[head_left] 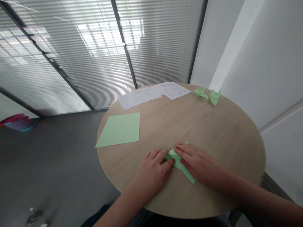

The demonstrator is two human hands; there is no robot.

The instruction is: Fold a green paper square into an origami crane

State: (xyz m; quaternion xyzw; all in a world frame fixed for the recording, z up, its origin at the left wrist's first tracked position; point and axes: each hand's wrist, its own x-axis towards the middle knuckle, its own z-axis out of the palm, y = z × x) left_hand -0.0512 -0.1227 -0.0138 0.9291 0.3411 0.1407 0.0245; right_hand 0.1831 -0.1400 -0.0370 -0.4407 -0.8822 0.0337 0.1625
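A narrow, partly folded piece of green paper (pixel 184 169) lies on the near part of the round wooden table, between my two hands. My left hand (pixel 153 170) pinches its left end with thumb and fingers. From the right, my right hand (pixel 199 160) holds the paper down against the tabletop, its fingers close together over the upper folds. A small green corner shows beyond the right fingertips. Much of the folded shape is hidden beneath both hands.
The round table (pixel 227 135) carries a flat green sheet (pixel 120 129) at its left edge. Printed white papers (pixel 153 93) lie at the back, and two small folded green paper figures (pixel 215 97) rest at the back right. A red and blue basket (pixel 19 123) stands on the floor.
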